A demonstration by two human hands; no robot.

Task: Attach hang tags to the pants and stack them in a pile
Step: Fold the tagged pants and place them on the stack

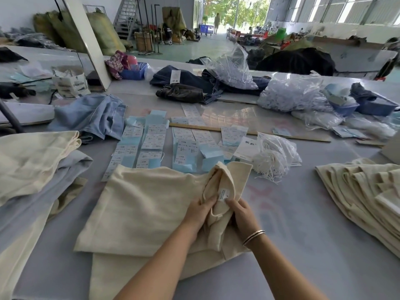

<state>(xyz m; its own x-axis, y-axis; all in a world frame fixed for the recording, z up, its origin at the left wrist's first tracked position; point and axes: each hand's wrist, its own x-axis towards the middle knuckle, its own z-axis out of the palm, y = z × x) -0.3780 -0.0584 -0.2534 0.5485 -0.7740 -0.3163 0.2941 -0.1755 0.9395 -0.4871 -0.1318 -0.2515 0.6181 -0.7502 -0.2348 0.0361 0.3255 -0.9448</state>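
Folded cream pants (138,208) lie on the grey table (303,245) in front of me. My left hand (200,210) and my right hand (241,211) both grip the bunched waistband, turned up so that a small white care label (224,194) shows between them. Rows of white and light-blue hang tags (155,141) lie just beyond the pants. A clear bag of white tag strings (273,155) sits to the right of the tags. A fanned pile of cream pants (363,195) lies at the right, and another pile of cream and pale-blue pants (32,165) at the left.
A long wooden ruler (249,132) lies behind the tags. Light-blue jeans (95,115) are heaped at the back left, dark jeans (190,83) further back. Big clear bags of strings (296,94) and blue baskets (376,107) stand at the back right.
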